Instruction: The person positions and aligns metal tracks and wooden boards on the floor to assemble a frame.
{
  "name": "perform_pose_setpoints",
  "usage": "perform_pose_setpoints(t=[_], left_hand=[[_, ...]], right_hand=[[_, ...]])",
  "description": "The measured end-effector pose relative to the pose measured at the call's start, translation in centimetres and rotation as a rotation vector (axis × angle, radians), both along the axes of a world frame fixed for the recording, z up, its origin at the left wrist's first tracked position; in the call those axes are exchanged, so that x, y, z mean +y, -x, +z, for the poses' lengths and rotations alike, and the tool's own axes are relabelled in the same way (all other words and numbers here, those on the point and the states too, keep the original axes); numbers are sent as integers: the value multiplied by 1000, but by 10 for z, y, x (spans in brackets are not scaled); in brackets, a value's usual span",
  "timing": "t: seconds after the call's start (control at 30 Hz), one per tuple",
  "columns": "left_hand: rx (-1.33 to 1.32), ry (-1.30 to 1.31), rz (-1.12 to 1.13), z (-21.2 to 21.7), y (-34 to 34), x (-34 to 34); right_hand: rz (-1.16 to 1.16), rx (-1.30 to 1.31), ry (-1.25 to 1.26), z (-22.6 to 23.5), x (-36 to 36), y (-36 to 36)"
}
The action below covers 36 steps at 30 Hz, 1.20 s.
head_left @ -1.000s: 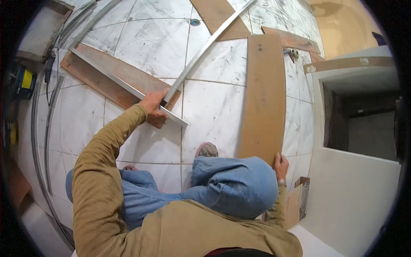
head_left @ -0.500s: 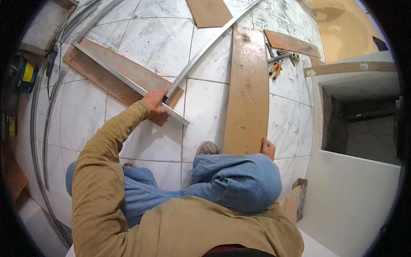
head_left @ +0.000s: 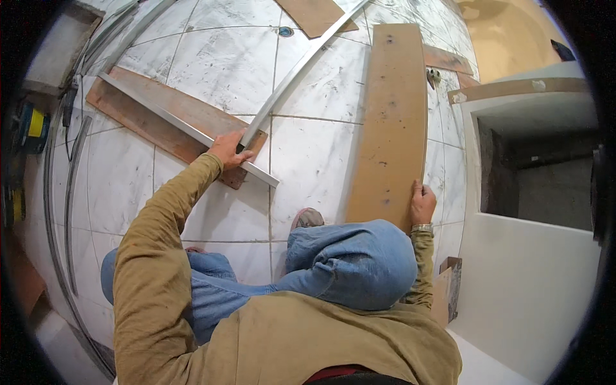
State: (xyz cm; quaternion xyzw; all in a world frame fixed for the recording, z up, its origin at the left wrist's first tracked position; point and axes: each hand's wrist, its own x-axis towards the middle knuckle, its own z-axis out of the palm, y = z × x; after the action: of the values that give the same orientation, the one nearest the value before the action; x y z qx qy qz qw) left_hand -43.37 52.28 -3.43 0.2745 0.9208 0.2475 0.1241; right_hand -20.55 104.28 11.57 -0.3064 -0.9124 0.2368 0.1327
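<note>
My left hand (head_left: 228, 151) is closed around a light metal profile (head_left: 160, 113) where it meets a second, longer metal profile (head_left: 292, 74) running to the far side. Under that joint lies a worn reddish-brown board (head_left: 144, 90) on the floor. My right hand (head_left: 422, 204) grips the right edge of a long brown board (head_left: 388, 122), thumb on top and the other fingers hidden. That board stretches away from beside my right knee, with its near end hidden behind the knee.
White tiles (head_left: 314, 160) cover the floor. At the right stands a white unit (head_left: 532, 256) with a square opening. Past the long board lie another board piece (head_left: 446, 59) and part of a tool (head_left: 434, 76). Thin metal strips (head_left: 74, 192) lie at the left. A brown panel (head_left: 317, 16) lies farther off.
My right hand has moved right and away from me with the long brown board, which now covers most of the tools beside it. My left hand keeps its grip on the profile.
</note>
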Motion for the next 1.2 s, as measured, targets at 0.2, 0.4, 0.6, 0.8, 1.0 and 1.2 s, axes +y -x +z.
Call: perform_pose_setpoints(t=[0.2,0.4,0.6,0.8,1.0,1.2], left_hand=[[-165,14,20,21,4,12],[-49,-40,38,10,6,9],[-16,-29,41,3,6,8],[-39,-42,53,10,3,5],[-120,19,44,7,5,1],[-34,-17,45,4,8,4]], right_hand=[[113,-189,-217,-5,71,23],[91,-232,-331,-28,119,81],[190,-159,-350,-20,126,119],[295,-146,-306,14,89,73],[130,-139,-187,3,38,-3],[-43,-152,-219,-16,49,13]])
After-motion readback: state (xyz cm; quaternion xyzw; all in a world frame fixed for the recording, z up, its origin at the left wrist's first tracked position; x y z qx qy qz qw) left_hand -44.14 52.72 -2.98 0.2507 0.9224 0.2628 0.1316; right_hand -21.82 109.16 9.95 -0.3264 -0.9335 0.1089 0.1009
